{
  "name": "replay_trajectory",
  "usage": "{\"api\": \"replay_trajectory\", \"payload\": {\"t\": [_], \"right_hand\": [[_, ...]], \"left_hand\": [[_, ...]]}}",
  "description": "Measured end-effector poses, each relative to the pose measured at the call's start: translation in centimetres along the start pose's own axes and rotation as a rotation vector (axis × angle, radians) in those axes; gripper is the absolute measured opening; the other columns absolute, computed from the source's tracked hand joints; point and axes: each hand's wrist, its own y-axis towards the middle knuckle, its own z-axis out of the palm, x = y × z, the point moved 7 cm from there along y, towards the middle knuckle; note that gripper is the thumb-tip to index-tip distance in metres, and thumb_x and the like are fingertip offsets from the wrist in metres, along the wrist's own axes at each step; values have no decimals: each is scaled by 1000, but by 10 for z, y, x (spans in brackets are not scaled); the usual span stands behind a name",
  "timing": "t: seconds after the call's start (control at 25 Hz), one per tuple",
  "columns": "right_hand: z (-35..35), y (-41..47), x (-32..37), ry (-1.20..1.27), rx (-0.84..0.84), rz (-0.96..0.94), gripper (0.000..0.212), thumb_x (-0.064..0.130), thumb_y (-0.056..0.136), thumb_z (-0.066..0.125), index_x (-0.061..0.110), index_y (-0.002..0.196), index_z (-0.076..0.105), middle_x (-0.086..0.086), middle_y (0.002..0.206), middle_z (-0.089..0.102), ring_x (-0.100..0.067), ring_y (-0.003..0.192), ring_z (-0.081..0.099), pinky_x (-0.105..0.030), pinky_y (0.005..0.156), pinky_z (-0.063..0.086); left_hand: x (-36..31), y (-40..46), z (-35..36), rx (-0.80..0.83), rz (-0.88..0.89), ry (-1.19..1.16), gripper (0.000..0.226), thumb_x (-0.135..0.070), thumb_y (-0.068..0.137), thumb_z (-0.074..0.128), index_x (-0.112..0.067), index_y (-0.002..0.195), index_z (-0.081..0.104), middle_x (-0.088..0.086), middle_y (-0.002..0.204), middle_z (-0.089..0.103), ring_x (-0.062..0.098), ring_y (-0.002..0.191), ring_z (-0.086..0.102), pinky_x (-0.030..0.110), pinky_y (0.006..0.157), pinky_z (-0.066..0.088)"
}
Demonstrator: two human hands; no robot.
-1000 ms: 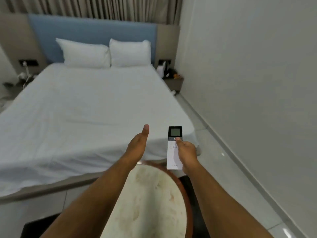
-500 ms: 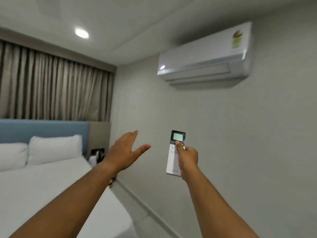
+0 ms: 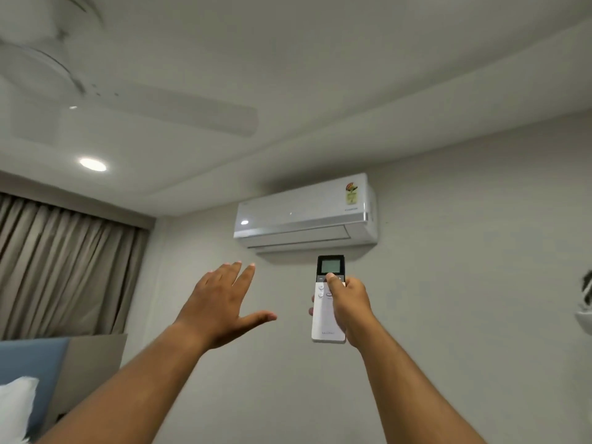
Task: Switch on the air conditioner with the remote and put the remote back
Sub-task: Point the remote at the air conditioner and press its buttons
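Clear air between remote (image 3: pixel 328 299) and air conditioner (image 3: pixel 306 216) on far wall, nothing crossing the line. Open left hand (image 3: pixel 221 302) off to the left, well apart. Ceiling fan (image 3: pixel 128 104) overhead left, out of the way.

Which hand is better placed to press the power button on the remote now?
The right hand. It already grips the remote aimed at the air conditioner, thumb resting just under the screen. The left hand is open, empty and apart from it.
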Motion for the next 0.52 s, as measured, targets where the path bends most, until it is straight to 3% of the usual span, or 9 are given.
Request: {"api": "replay_trajectory", "payload": {"t": [0.12, 0.28, 0.52], "right_hand": [[-3, -7, 18, -5, 42, -62, 29, 33, 97, 53, 6, 106, 51, -14, 76, 73, -31, 57, 73, -28, 44, 54], [-2, -14, 26, 21, 54, -96, 22, 31, 97, 53, 10, 103, 53, -17, 78, 73, -32, 60, 74, -28, 44, 53], [3, -19, 29, 92, 78, -114, 21, 31, 98, 55, 10, 98, 52, -21, 82, 70, -34, 61, 74, -39, 50, 60]], "left_hand": [[0, 8, -8, -18, -63, 7, 115, -93, 63, 2, -22, 153, 4, 7, 162, 14, 24, 149, 9, 43, 119, 10], [-4, 13, -19, -29, -72, 7, 116, -93, 62, 0, -21, 153, 3, 8, 163, 11, 26, 149, 5, 44, 119, 4], [-7, 13, -36, -70, -75, 23, 117, -92, 61, -2, -18, 152, -3, 9, 163, 0, 26, 149, -4, 42, 119, -4]]}}
